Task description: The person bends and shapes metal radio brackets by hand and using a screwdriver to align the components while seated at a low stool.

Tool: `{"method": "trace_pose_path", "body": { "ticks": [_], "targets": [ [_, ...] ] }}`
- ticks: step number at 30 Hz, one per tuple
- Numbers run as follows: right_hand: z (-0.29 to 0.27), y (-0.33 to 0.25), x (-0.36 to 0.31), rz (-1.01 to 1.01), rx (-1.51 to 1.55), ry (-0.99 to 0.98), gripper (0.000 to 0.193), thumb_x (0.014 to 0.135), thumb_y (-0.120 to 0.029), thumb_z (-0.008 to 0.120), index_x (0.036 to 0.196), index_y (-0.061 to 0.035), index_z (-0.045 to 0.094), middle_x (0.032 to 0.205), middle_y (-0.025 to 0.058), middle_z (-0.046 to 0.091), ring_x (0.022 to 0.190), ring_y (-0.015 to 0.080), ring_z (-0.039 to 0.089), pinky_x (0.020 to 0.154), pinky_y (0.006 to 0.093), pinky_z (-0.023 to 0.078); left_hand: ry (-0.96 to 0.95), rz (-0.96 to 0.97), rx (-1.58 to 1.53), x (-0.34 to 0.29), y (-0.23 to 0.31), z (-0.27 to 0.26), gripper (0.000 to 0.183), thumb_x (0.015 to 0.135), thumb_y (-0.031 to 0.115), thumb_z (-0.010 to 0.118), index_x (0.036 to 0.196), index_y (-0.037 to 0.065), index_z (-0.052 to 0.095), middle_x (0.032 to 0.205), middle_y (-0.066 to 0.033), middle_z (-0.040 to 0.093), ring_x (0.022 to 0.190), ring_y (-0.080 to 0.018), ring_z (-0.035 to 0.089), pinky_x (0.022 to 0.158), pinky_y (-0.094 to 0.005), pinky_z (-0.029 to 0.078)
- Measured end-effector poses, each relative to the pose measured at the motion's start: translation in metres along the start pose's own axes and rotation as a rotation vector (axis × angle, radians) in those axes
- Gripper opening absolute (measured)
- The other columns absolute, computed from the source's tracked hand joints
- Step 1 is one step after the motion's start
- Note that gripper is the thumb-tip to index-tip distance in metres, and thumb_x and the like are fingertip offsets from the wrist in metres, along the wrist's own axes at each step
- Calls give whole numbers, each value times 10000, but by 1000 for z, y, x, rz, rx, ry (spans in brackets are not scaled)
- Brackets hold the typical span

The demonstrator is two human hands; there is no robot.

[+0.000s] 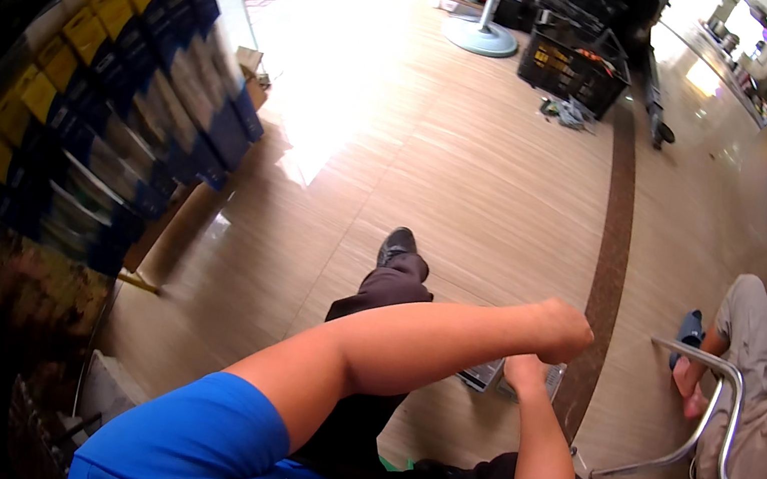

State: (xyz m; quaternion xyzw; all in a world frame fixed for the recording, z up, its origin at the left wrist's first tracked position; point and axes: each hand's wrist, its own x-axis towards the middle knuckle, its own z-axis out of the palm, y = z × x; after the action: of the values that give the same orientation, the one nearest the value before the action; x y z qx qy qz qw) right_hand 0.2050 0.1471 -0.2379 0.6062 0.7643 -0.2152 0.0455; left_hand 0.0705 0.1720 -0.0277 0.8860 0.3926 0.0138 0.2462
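My left arm reaches across to the right, and my left hand (564, 332) is curled like a fist, its fingertips turned out of sight. Just below it is my right hand (525, 370), also closed. What either hand holds, if anything, is hidden. Under and beside my hands lie a flat case with a clear, dark-edged top (481, 374) and a grey flat piece (551, 377), both partly covered by my arms. Their exact kind cannot be made out.
To the left stands a rack of yellow-and-blue packages (140, 87). Ahead are a round-based pole stand (479, 36) and a black crate (575, 67). Right, another person (757, 322) sits by a metal-framed chair (732, 399). My shoe (398, 245) rests on the tiled floor (474, 184).
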Motion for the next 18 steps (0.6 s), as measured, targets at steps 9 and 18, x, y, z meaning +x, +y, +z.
{"method": "trace_pose_path", "body": {
  "ticks": [9,18],
  "targets": [
    [-5,-9,-8,-238,-43,130,528,956,-205,480,1452,-46,399,1515,228,368,1413,374,328,1152,458,302,-13,-3,1,-6,-1,-2,203,781,110,670,959,63,756,1037,-133,729,991,-287,700,775,-413,572],
    [13,3,6,-393,-6,269,521,956,-221,505,1440,-52,418,1507,217,386,1420,362,320,1155,452,297,14,43,23,-6,-5,0,221,828,219,705,967,48,722,969,-140,728,947,-314,700,767,-432,567]
  ]
}}
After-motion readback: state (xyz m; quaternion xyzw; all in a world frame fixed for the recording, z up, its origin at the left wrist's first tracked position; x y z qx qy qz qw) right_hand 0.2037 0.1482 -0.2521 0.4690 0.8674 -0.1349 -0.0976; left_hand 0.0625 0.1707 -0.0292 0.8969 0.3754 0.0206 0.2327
